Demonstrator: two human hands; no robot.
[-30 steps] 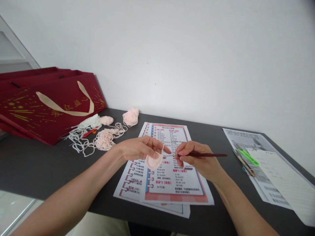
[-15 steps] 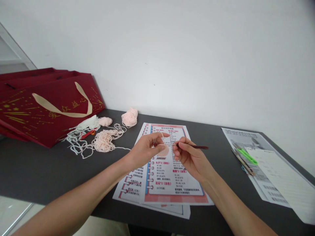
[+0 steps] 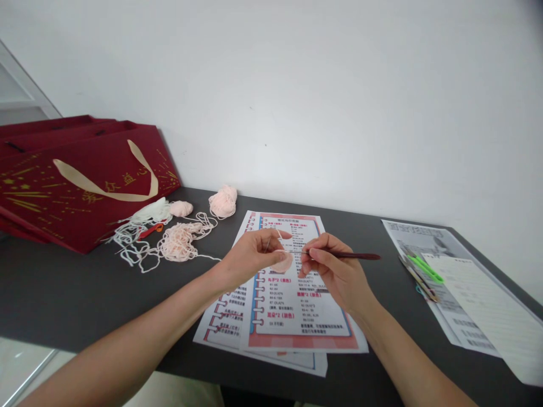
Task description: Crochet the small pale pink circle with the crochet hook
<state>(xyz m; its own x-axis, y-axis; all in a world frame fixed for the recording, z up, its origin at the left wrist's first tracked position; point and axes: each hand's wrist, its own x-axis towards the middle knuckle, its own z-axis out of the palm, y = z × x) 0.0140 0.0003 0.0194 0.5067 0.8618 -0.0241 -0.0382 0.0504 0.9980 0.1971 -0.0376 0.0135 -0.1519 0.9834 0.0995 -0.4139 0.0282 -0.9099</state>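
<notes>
Between thumb and fingers, my left hand [image 3: 254, 252] pinches a small round pale-pink crochet piece [image 3: 281, 264]. A strand of yarn runs up over its raised index finger. My right hand [image 3: 333, 263] is closed on a crochet hook [image 3: 358, 255] with a dark red handle, held nearly level. The hook's thin metal shaft points left and meets the top edge of the piece; its tip is too small to make out. Under both hands lie printed pattern sheets [image 3: 303, 342]. A loose pale-pink yarn heap [image 3: 179, 243] at the left sends a strand toward my left hand.
Dark red paper bags [image 3: 55, 192] lean against the wall at the left. Near them lie white yarn [image 3: 155, 212], a small pink ball [image 3: 181, 208], a larger pink ball [image 3: 223, 201] and a red-orange tool [image 3: 148, 230]. Green-handled scissors [image 3: 426, 268] rest on papers [image 3: 487, 299] at the right.
My left hand has turned and risen slightly, tipping the crochet piece partly behind its thumb. The hook moved left to the piece, then its handle shifted back right. A yarn strand now lies over the left index finger.
</notes>
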